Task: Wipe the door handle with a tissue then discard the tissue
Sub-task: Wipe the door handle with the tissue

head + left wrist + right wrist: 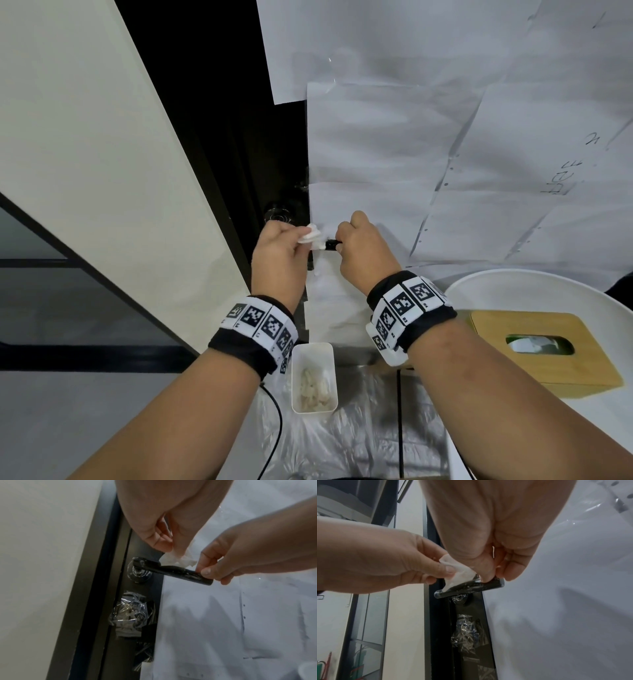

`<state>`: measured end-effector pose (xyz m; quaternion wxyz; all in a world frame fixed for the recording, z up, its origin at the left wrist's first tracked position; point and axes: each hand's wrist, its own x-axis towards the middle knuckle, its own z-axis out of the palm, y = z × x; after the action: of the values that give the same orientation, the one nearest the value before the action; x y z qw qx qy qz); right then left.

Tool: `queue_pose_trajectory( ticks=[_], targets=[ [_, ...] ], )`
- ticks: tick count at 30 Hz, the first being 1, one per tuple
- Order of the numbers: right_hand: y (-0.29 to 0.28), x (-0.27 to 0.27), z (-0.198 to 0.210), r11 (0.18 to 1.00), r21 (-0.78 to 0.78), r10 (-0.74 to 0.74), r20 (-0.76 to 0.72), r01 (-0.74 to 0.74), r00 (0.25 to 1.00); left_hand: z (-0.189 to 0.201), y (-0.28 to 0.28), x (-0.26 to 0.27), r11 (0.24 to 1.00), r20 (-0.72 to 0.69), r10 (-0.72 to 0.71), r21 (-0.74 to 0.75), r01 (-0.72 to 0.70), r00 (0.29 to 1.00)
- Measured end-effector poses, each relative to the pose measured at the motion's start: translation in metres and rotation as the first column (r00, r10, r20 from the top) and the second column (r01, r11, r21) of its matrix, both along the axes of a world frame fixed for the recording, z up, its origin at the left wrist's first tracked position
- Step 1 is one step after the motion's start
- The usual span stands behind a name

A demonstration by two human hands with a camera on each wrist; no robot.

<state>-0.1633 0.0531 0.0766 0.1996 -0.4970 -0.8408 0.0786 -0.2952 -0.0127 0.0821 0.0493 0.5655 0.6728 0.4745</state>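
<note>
The left hand (279, 250) pinched a crumpled white tissue (312, 237) between thumb and fingers and held it against the top of the black door handle (173, 571), between the two hands. The right hand (363, 251) gripped the free end of that handle, thumb and fingers curled round it, so its knuckles hid most of the lever from the head camera. Just beyond the left hand sat the round rose (139, 573) where the handle met the dark door edge (120, 615); below it, under both hands, a patch of crinkled clear plastic (130, 609) covered the lock area. White paper sheets (411, 137) taped over the door filled the space beyond and to the right of the right hand. Below the left wrist stood a small white bin (313, 377) holding used tissues, on crumpled plastic sheeting (342, 438) on the floor. To the right of the right forearm a wooden tissue box (548, 353) rested on a round white desk (513, 291).
</note>
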Motion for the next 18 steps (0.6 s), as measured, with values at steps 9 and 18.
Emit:
queue_pose_trajectory(
  ticks=[9,18],
  targets=[
    [-0.001,0.001,0.002,1.0,0.02,0.024,-0.036,-0.023,0.999,0.002,0.02,0.014,0.983,-0.562,-0.104,-0.181,0.001,0.82],
    [0.0,0.001,0.001,1.0,0.004,0.024,0.002,-0.024,1.0,0.007,0.015,0.001,0.979,-0.717,-0.078,-0.186,-0.082,0.692]
  ],
)
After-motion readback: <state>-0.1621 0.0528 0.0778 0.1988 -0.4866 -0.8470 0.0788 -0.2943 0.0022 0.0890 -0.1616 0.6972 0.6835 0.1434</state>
